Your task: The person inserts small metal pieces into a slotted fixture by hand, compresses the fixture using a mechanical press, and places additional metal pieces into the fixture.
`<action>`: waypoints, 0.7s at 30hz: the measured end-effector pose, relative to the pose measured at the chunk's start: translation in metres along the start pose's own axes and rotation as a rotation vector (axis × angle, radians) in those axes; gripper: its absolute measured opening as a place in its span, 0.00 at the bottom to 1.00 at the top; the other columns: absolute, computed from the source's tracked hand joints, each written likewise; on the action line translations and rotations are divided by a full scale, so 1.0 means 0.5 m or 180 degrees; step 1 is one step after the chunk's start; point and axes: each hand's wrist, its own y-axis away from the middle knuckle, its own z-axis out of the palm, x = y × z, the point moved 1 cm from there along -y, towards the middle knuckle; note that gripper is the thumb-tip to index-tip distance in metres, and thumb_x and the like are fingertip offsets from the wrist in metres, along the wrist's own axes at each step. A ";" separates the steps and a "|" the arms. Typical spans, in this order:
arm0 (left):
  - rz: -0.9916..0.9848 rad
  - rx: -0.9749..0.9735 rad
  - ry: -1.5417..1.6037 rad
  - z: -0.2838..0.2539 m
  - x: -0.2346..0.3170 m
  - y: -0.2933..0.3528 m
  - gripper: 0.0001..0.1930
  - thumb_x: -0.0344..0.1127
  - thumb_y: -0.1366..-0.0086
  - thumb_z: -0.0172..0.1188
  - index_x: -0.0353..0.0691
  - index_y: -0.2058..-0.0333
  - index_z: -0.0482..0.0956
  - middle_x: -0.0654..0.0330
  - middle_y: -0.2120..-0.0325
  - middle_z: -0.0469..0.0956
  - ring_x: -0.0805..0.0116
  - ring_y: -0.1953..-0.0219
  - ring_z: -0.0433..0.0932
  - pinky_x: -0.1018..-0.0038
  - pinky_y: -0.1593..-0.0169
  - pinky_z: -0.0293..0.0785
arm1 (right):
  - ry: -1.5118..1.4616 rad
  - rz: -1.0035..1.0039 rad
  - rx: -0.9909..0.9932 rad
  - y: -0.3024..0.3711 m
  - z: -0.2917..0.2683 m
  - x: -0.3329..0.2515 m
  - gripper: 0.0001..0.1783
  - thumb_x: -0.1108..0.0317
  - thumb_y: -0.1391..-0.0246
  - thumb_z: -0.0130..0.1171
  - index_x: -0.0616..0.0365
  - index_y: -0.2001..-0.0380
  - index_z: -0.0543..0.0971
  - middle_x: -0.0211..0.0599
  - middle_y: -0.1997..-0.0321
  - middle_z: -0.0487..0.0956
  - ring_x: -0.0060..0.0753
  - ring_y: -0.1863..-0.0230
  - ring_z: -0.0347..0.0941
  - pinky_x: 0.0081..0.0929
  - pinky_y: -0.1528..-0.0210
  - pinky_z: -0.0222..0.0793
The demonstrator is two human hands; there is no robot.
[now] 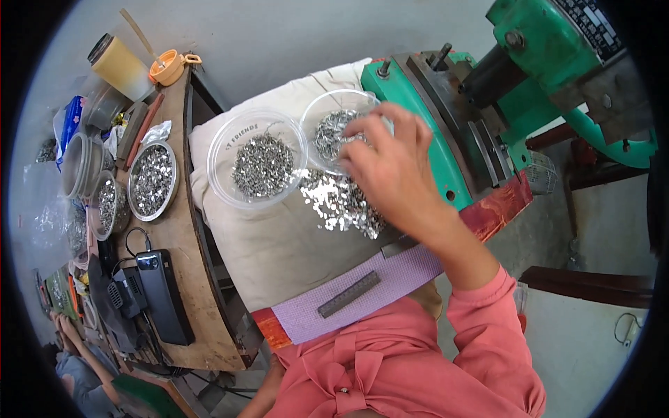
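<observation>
1. Nearest us, well to the near left of the green press (428, 150), a dark metal bar (348, 294) lies on the purple mat (296, 317).
2. Our left hand is hidden on the near-left side of the press, so we cannot tell its grip.
3. Left of the press, a heap of shiny flat pieces (334, 202) lies on the pale cloth (258, 258).
4. Our right hand (380, 157), just left of the press, bends its fingers over the small clear tub (326, 103); we cannot tell whether its grip has caught any bits.
5. That tub stands beside the press, with silvery bits inside; the wide clear tub (221, 160), also filled, stands on its side away from the press.
6. We judge the step in hand to be handling the small tub's bits; the next move calls for a light, careful pinch.
7. Well left of the press, a metal bowl (175, 174) of pieces rests on the wooden bench (209, 348).
</observation>
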 end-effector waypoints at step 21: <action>0.1469 0.2541 -0.0505 -0.135 0.297 -0.006 0.20 0.34 0.46 0.70 0.38 0.55 0.78 0.54 0.64 0.78 0.52 0.65 0.78 0.62 0.63 0.75 | -0.0667 0.0356 -0.0953 0.142 -0.005 -0.083 0.27 0.61 0.55 0.71 0.40 0.47 0.81 0.32 0.35 0.68 0.46 0.35 0.57 0.45 0.36 0.49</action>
